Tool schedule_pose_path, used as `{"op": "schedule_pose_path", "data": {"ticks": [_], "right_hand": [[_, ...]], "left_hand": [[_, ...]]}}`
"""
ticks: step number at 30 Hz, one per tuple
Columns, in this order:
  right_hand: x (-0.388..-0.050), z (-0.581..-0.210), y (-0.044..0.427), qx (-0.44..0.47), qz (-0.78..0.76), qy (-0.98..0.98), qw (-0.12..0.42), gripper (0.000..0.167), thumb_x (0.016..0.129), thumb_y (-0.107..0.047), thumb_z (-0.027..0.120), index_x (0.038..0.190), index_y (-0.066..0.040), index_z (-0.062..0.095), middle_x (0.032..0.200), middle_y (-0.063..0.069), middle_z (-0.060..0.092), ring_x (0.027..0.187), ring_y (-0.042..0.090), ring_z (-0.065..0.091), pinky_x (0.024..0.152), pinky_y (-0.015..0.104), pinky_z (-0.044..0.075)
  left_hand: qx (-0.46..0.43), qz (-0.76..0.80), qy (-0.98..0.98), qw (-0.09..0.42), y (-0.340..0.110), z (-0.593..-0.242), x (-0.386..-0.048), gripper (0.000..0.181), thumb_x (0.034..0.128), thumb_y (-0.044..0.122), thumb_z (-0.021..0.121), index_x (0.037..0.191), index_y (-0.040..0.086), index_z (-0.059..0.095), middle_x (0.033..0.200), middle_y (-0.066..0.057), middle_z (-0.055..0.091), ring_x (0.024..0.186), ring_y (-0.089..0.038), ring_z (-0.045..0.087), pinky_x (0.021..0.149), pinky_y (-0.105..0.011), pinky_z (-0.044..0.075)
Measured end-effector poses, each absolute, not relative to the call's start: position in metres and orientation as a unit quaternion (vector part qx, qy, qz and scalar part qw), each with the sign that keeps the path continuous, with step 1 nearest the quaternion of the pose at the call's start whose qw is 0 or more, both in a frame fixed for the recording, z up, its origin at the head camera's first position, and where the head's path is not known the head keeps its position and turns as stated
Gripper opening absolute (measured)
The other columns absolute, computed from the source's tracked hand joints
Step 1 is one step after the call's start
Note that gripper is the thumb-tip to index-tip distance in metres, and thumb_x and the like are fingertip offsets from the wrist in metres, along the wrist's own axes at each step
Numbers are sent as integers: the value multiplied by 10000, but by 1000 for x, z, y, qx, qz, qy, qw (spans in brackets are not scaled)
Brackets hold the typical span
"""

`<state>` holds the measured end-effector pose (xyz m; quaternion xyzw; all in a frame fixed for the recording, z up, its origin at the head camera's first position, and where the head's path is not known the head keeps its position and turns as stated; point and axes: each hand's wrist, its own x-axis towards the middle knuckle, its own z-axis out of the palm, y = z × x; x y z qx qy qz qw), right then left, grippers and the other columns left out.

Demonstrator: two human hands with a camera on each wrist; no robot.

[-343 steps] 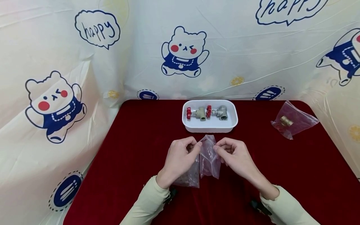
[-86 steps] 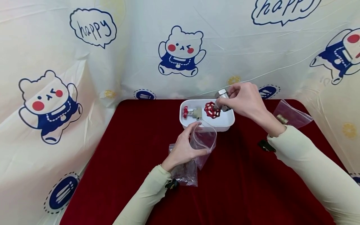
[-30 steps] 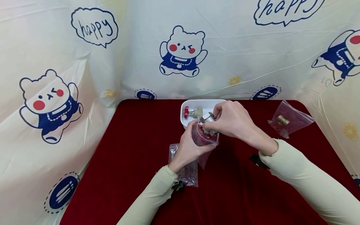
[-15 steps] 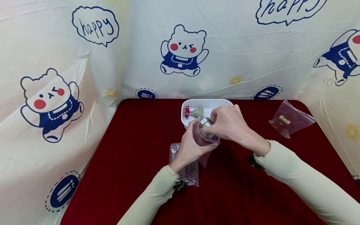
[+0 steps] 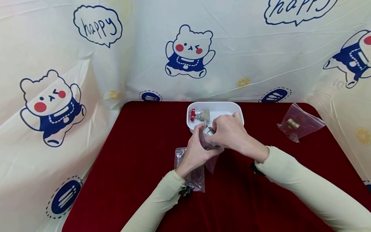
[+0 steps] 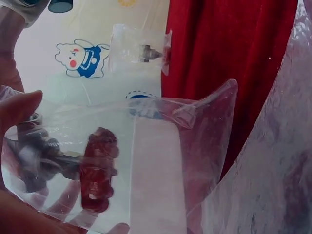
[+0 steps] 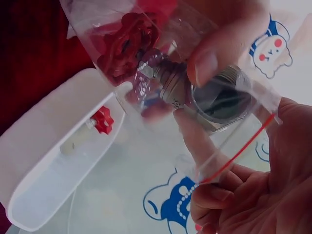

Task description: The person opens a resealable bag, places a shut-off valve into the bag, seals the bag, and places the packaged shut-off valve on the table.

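My left hand point(image 5: 196, 151) grips a clear zip bag point(image 5: 212, 164) by its spread mouth, thumb on the near side and fingers on the far side. Inside the bag is a metal globe valve point(image 7: 173, 87) with a red handwheel point(image 6: 99, 170), which points down toward the bag's bottom. My right hand point(image 5: 230, 132) reaches into the mouth and pinches the valve's body between thumb and fingers. From the head view, most of the valve is hidden by that hand. A red zip line point(image 7: 239, 158) crosses the bag's mouth in the right wrist view.
Behind the hands stands a white tray point(image 5: 221, 109), holding another valve with a red handle point(image 5: 200, 115). A flat clear bag point(image 5: 197, 178) lies under the left forearm. At the right of the red-covered table point(image 5: 130, 154) is a bag with a brass fitting point(image 5: 292, 123).
The right hand has lifted the valve from the tray and lowered it, handwheel first, into the bag. Over the last second it has sunk deeper. The left hand stays about where it was.
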<state>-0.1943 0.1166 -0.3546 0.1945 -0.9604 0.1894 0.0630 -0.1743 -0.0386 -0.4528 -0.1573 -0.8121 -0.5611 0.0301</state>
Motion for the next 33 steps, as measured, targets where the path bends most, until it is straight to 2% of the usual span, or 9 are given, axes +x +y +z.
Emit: {"op": "schedule_pose_path", "data": {"ticks": [7, 16, 23, 29, 33], "right_hand": [[-193, -365, 110, 194, 172, -965, 46, 491, 714, -306, 867, 485, -173, 453, 439, -71, 427, 529, 199, 498, 753, 517, 276], [-194, -374, 105, 199, 151, -968, 35, 438, 722, -305, 851, 506, -175, 493, 480, -44, 483, 566, 222, 530, 781, 537, 306], [-195, -382, 102, 209, 137, -968, 35, 366, 708, -232, 808, 538, -164, 491, 531, -25, 504, 560, 233, 524, 759, 537, 318], [-197, -386, 100, 205, 139, -969, 22, 385, 703, -260, 841, 529, -169, 510, 536, -27, 513, 579, 228, 533, 771, 528, 311], [-198, -387, 101, 206, 149, -967, 13, 418, 669, -313, 892, 493, -198, 531, 511, -45, 511, 583, 208, 537, 773, 526, 306]], "left_hand": [[-162, -556, -815, 34, -38, -455, -173, 926, 741, 311, 952, 1474, 123, 417, 1387, -71, 585, 1229, -200, 586, 1052, -390, 474], [-162, -560, -812, 38, -37, -458, -172, 871, 754, 288, 941, 1428, 104, 421, 1356, -73, 585, 1219, -204, 584, 1053, -385, 473], [-161, -564, -809, 45, -36, -462, -171, 854, 745, 232, 936, 1410, 74, 425, 1328, -85, 605, 1212, -218, 587, 1052, -410, 474], [-155, -554, -818, 13, -42, -467, -170, 945, 753, 353, 946, 1487, 137, 390, 1377, -42, 579, 1232, -195, 575, 1047, -418, 475], [-155, -538, -829, -20, -51, -473, -169, 1036, 718, 340, 986, 1537, 200, 367, 1390, 2, 550, 1212, -175, 566, 1023, -421, 481]]}}
